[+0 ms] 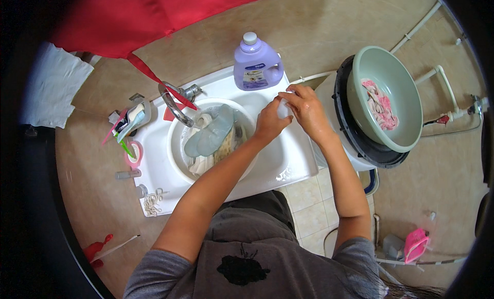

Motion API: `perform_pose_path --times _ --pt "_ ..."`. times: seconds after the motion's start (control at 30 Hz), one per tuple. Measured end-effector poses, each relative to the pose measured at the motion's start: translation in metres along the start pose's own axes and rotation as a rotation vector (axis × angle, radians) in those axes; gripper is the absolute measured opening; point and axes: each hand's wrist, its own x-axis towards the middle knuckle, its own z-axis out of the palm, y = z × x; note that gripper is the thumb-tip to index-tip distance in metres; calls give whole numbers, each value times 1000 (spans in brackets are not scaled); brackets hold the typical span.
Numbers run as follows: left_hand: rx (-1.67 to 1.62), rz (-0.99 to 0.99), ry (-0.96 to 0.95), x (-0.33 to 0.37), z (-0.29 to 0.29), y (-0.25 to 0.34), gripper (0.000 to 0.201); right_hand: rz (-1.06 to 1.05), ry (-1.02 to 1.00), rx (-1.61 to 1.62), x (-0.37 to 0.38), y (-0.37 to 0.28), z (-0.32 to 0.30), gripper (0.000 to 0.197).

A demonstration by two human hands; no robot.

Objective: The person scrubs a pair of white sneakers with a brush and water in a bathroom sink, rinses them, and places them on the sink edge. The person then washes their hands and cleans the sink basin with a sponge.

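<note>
My left hand (272,121) and my right hand (309,111) meet above the right part of the white sink (296,168). Between them, both hands' fingers are closed on a small whitish, translucent object (284,109); its kind is partly hidden. Water glistens on the back of my right hand. Left of the hands, a round white basin (172,147) stands in the sink, holding water, whitish items and a pale blue-grey, sole-shaped piece (213,132). Just beyond my hands, a purple detergent bottle (257,66) stands upright with its white cap on.
A metal faucet (176,107) curves over the basin. At right, a green basin (414,106) with pink-and-white cloth (380,104) rests tilted on a black-rimmed bucket (340,93). A toiletry holder (139,113) sits at the sink's left. Red fabric (154,16) hangs above.
</note>
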Motion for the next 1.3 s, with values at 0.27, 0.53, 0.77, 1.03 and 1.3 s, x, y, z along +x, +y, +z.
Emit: perform_pose_path --times 0.27,0.53,0.77,1.03,1.3 --pt "-43 -15 -61 5 -2 -2 66 35 -106 -310 9 0 2 17" --pt "-66 -45 -13 0 -9 -8 58 -37 -189 -415 12 -10 4 20" --pt "2 73 -87 -15 -39 -15 59 -105 -286 -404 6 -14 5 31" --pt "53 -15 45 -37 -76 -13 59 -57 -252 -358 20 -48 30 36" --pt "-99 62 307 -40 -99 -39 68 -59 -266 -124 64 -70 42 36"
